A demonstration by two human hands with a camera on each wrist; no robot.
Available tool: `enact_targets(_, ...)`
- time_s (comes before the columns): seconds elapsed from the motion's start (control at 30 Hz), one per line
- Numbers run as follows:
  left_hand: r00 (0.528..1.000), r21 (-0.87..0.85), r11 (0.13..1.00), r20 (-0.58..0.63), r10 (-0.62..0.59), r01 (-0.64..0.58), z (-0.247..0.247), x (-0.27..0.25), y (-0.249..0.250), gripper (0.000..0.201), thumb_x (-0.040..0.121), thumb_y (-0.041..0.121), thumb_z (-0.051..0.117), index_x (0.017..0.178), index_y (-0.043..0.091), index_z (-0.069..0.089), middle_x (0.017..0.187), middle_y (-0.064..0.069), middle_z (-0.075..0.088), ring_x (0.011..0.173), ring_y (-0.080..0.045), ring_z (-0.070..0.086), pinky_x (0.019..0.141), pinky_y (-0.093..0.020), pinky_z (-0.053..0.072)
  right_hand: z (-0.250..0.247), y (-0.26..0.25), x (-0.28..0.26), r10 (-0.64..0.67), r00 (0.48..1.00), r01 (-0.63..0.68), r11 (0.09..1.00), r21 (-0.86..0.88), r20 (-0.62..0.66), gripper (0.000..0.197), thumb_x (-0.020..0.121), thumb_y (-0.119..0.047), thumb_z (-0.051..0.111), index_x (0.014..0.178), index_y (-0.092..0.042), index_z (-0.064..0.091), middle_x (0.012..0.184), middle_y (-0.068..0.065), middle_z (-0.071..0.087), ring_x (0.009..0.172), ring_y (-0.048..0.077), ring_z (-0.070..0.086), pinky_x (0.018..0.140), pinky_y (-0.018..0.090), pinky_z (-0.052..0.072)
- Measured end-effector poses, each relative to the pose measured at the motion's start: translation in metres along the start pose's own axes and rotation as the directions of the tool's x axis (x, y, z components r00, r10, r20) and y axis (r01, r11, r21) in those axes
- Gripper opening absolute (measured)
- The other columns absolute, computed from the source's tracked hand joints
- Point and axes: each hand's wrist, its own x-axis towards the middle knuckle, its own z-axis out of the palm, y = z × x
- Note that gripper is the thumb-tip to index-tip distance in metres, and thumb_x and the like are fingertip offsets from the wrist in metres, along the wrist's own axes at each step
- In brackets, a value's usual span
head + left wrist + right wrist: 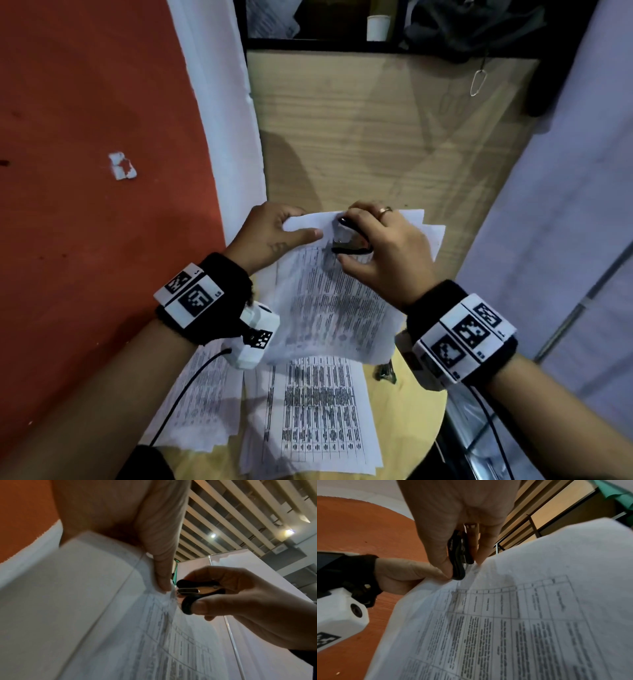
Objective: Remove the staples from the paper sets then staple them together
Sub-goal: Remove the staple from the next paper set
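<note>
Gripping tool: a black staple remover [351,240] sits squeezed between the right thumb and fingers, its metal claws at the top corner of the lifted paper set [329,301]; whether a staple is caught there cannot be made out.
Paper set in hand: printed sheets with tables, raised off the table and tilted, their top corner between the two hands.
Right hand: the right hand [387,250] curls around the remover from the right, thumb underneath, fingers over the top, a ring on one finger; the hold is narrow and closed on the tool.
Left hand: the left hand [270,233] pinches the top left corner of the same sheets, thumb lying flat on the front, fingers behind.
Wrists: both carry black bands with white marker blocks and a cabled camera.
Other papers: two more printed sets [308,418] lie flat below the hands.
Surface: a round, light wooden table [411,411].
Room: an orange floor [85,137] to the left, a wooden cabinet panel [376,137] ahead, white partition walls at both sides.
</note>
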Motion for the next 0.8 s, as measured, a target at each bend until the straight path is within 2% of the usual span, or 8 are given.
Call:
enact_targets(0.1,1.000,-0.026,1.000,0.003,-0.006,0.006,-0.003,-0.001,0.002,0.041,0.073,0.044,0.072,0.069,0.003,0.066,0.062,-0.001,0.050,0.062,-0.007,0.045,0.059,-0.027,0.035,0.005,-0.004,0.005,-0.056,0.998,0.055,0.997,0.052,0.014,0.043,0.065,-0.019,0.066,0.105,-0.005,0.063,0.107,0.011,0.063,0.092,0.032,0.063,0.062,0.039,0.055)
enact_targets(0.17,1.000,-0.060,0.998,-0.015,-0.014,0.013,-0.005,-0.002,0.004,0.042,0.069,0.050,0.069,0.068,0.008,0.067,0.062,0.000,0.052,0.061,-0.008,0.046,0.060,-0.028,0.036,0.005,-0.007,0.006,-0.092,0.996,0.090,0.993,0.072,0.017,0.041,0.066,-0.016,0.066,0.105,-0.003,0.063,0.107,0.012,0.062,0.092,0.033,0.062,0.062,0.039,0.055)
enact_targets(0.23,0.999,-0.086,0.996,-0.035,-0.024,0.021,-0.006,-0.004,0.007,0.037,0.067,0.049,0.070,0.063,0.013,0.066,0.061,0.001,0.052,0.060,-0.008,0.046,0.059,-0.028,0.035,0.004,-0.011,0.008,-0.121,0.993,0.121,0.990,0.077,0.005,0.039,0.066,-0.014,0.065,0.104,-0.002,0.064,0.105,0.013,0.063,0.090,0.033,0.061,0.058,0.039,0.055)
enact_targets(0.33,0.998,-0.102,0.994,-0.057,-0.033,0.027,-0.006,-0.005,0.010,0.048,0.063,0.053,0.069,0.063,0.005,0.063,0.060,-0.001,0.046,0.060,-0.010,0.043,0.059,-0.030,0.033,0.004,-0.015,0.009,-0.152,0.988,0.152,0.986,0.067,-0.010,0.037,0.066,-0.013,0.065,0.102,-0.002,0.065,0.103,0.013,0.063,0.089,0.033,0.061,0.055,0.038,0.054)
enact_targets(0.57,0.997,-0.103,0.994,-0.077,-0.029,0.021,-0.008,-0.005,0.010,0.041,0.061,0.054,0.068,0.060,0.013,0.065,0.058,0.001,0.049,0.058,-0.009,0.045,0.058,-0.030,0.035,0.002,-0.019,0.012,-0.167,0.985,0.169,0.984,0.060,-0.039,0.036,0.066,-0.014,0.067,0.101,-0.004,0.067,0.102,0.012,0.064,0.089,0.030,0.063,0.056,0.036,0.054)
enact_targets(0.67,0.996,-0.088,0.996,-0.092,-0.022,0.013,-0.009,-0.005,0.011,0.046,0.061,0.055,0.068,0.065,0.008,0.067,0.058,0.000,0.051,0.058,-0.009,0.046,0.059,-0.030,0.036,0.002,-0.020,0.013,-0.166,0.985,0.168,0.984,0.064,-0.043,0.035,0.067,-0.016,0.067,0.100,-0.004,0.067,0.102,0.012,0.064,0.088,0.030,0.062,0.055,0.035,0.054)
enact_targets(0.73,0.997,-0.101,0.995,-0.076,-0.030,0.022,-0.008,-0.006,0.012,0.042,0.060,0.055,0.068,0.067,0.013,0.070,0.059,0.003,0.055,0.059,-0.007,0.048,0.060,-0.029,0.037,0.003,-0.021,0.013,-0.172,0.984,0.175,0.983,0.064,-0.040,0.036,0.067,-0.018,0.065,0.100,-0.004,0.067,0.101,0.012,0.064,0.087,0.030,0.062,0.056,0.034,0.054)
enact_targets(0.8,0.998,-0.118,0.993,-0.056,-0.034,0.027,-0.008,-0.006,0.015,0.026,0.061,0.054,0.069,0.063,0.028,0.071,0.056,0.011,0.057,0.058,-0.001,0.050,0.059,-0.026,0.038,0.004,-0.020,0.015,-0.176,0.984,0.178,0.982,0.066,-0.038,0.036,0.067,-0.018,0.064,0.100,-0.003,0.067,0.100,0.013,0.064,0.086,0.030,0.063,0.057,0.034,0.054)
